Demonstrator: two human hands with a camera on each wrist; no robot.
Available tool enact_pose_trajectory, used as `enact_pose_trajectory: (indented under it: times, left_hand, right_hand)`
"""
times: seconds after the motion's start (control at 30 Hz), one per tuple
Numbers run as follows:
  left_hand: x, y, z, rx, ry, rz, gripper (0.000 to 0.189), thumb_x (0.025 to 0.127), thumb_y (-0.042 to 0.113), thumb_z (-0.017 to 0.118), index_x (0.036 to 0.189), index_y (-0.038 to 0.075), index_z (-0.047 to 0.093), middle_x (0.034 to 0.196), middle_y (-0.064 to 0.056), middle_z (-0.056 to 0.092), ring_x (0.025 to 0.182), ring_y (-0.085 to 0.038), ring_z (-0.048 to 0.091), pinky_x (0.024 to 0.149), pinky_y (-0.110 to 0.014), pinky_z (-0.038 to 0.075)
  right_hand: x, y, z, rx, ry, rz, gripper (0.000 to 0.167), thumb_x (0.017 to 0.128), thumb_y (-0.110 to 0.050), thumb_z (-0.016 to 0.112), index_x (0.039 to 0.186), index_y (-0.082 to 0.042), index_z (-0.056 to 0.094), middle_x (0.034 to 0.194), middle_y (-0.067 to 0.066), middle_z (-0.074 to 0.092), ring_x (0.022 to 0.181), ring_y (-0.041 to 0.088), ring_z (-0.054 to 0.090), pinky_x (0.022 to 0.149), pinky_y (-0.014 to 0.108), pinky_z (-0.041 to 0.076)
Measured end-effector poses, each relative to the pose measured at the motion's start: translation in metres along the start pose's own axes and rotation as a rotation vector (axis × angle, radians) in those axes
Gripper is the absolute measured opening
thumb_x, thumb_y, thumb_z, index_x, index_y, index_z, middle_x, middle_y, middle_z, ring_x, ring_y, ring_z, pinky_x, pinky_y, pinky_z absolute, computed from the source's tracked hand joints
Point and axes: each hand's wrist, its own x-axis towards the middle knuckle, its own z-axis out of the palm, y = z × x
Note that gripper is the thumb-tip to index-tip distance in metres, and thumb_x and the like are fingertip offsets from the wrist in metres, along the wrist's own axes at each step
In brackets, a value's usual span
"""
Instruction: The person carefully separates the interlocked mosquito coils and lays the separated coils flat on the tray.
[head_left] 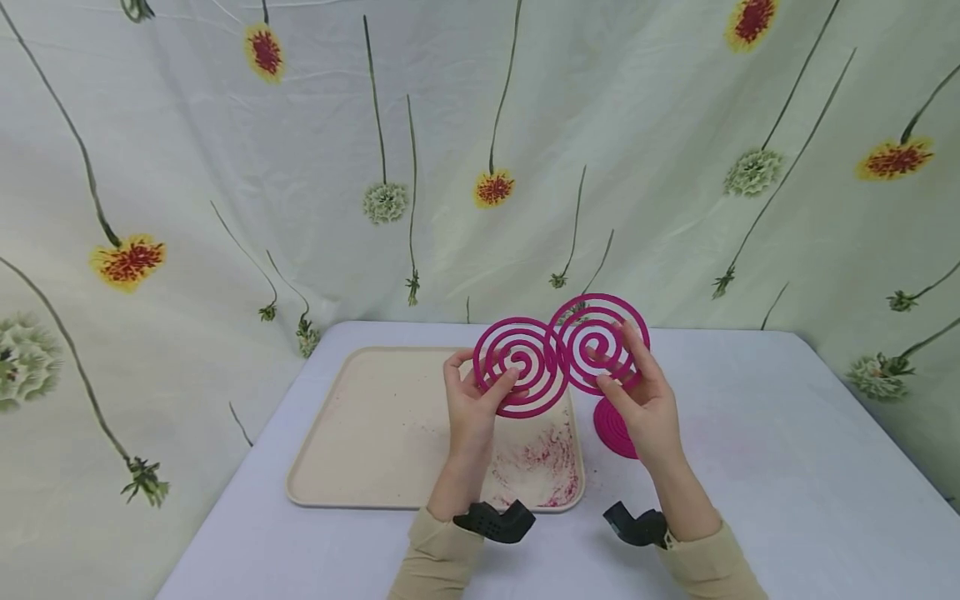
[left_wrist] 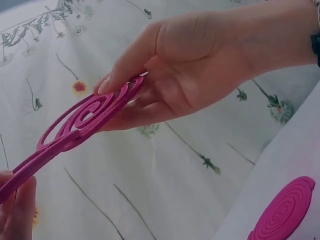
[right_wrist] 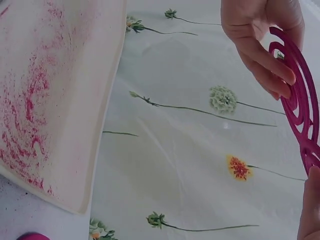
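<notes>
Two pink spiral mosquito coils are held up side by side above the table. My left hand (head_left: 471,408) pinches the left coil (head_left: 519,357) between thumb and fingers, and my right hand (head_left: 651,408) pinches the right coil (head_left: 597,344) the same way. Their inner edges overlap in the head view. The left wrist view shows the coils nearly edge-on, with the right hand (left_wrist: 180,65) at the far coil. In the right wrist view, the left hand (right_wrist: 262,45) grips a coil at the upper right. Below the right hand lies another round pink coil piece (head_left: 613,429), partly hidden.
A beige tray (head_left: 360,433) lies on the left of the white table (head_left: 780,467), with pink crumbs and smears in its right part. Behind the table hangs a flower-printed cloth (head_left: 660,167). Black wrist devices (head_left: 497,522) sit on both wrists.
</notes>
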Motion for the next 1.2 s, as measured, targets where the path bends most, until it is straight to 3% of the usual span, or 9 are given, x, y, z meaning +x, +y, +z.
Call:
enact_pose_trajectory:
  times: [0.17, 0.3, 0.4, 0.53, 0.7, 0.87, 1.03, 1.2]
  left_hand:
    - [0.003, 0.003, -0.005, 0.004, -0.019, 0.008, 0.065, 0.082, 0.007, 0.072, 0.129, 0.010, 0.027, 0.124, -0.017, 0.057, 0.107, -0.028, 0.061, 0.085, -0.038, 0.051]
    - [0.005, 0.004, -0.005, 0.025, -0.062, 0.002, 0.068, 0.082, 0.006, 0.072, 0.135, 0.011, 0.030, 0.127, -0.015, 0.055, 0.110, -0.028, 0.060, 0.085, -0.037, 0.051]
    - [0.004, 0.002, -0.004, 0.048, -0.095, -0.003, 0.066, 0.082, 0.006, 0.071, 0.136, 0.010, 0.033, 0.129, -0.014, 0.052, 0.113, -0.026, 0.058, 0.085, -0.037, 0.051]
    - [0.002, -0.002, -0.002, 0.086, -0.116, 0.008, 0.060, 0.084, 0.008, 0.070, 0.133, 0.007, 0.035, 0.126, -0.016, 0.055, 0.109, -0.027, 0.060, 0.085, -0.037, 0.051]
    - [0.001, -0.003, -0.002, 0.108, -0.071, 0.007, 0.051, 0.085, 0.010, 0.070, 0.124, 0.001, 0.039, 0.113, -0.019, 0.063, 0.100, -0.026, 0.065, 0.084, -0.035, 0.052]
    - [-0.001, -0.004, 0.001, 0.066, -0.051, -0.018, 0.048, 0.083, 0.009, 0.072, 0.115, 0.002, 0.038, 0.114, -0.017, 0.063, 0.101, -0.027, 0.064, 0.083, -0.037, 0.053]
    - [-0.003, -0.004, 0.003, 0.057, -0.034, -0.023, 0.049, 0.081, 0.013, 0.074, 0.113, 0.005, 0.037, 0.120, -0.018, 0.060, 0.103, -0.028, 0.063, 0.082, -0.038, 0.053]
    - [-0.001, -0.003, 0.000, 0.052, -0.025, -0.008, 0.054, 0.082, 0.013, 0.073, 0.119, 0.004, 0.034, 0.122, -0.018, 0.058, 0.106, -0.030, 0.062, 0.082, -0.038, 0.053]
  right_hand:
    - [0.001, -0.004, -0.010, -0.094, 0.009, -0.019, 0.033, 0.088, 0.011, 0.055, 0.121, 0.010, 0.053, 0.112, -0.001, 0.062, 0.092, 0.011, 0.060, 0.074, 0.019, 0.053]
    - [0.003, -0.008, -0.016, -0.143, 0.016, 0.028, 0.032, 0.085, 0.011, 0.059, 0.117, 0.010, 0.056, 0.103, 0.000, 0.063, 0.076, 0.011, 0.061, 0.064, 0.020, 0.054]
    - [0.004, -0.008, -0.016, -0.147, 0.090, 0.085, 0.037, 0.085, 0.006, 0.063, 0.122, 0.005, 0.057, 0.105, 0.001, 0.063, 0.077, 0.013, 0.063, 0.066, 0.021, 0.055]
    - [0.005, -0.006, -0.010, -0.072, 0.233, 0.132, 0.040, 0.085, 0.003, 0.064, 0.124, 0.002, 0.058, 0.109, 0.003, 0.062, 0.084, 0.015, 0.064, 0.071, 0.023, 0.055]
    - [0.004, -0.003, -0.002, 0.040, 0.356, 0.111, 0.042, 0.085, 0.004, 0.064, 0.125, 0.005, 0.056, 0.108, 0.008, 0.061, 0.083, 0.013, 0.065, 0.070, 0.024, 0.055]
    - [0.001, 0.000, 0.006, 0.090, 0.438, 0.093, 0.043, 0.085, -0.002, 0.066, 0.127, 0.002, 0.056, 0.110, 0.009, 0.061, 0.087, 0.014, 0.067, 0.072, 0.025, 0.054]
    - [-0.001, 0.003, 0.012, 0.096, 0.460, 0.067, 0.042, 0.086, -0.004, 0.067, 0.126, 0.001, 0.057, 0.109, 0.008, 0.064, 0.085, 0.015, 0.066, 0.072, 0.025, 0.054]
    - [-0.002, 0.002, 0.011, 0.086, 0.392, 0.064, 0.038, 0.091, -0.005, 0.059, 0.129, 0.001, 0.055, 0.113, 0.005, 0.064, 0.087, 0.013, 0.066, 0.073, 0.023, 0.054]
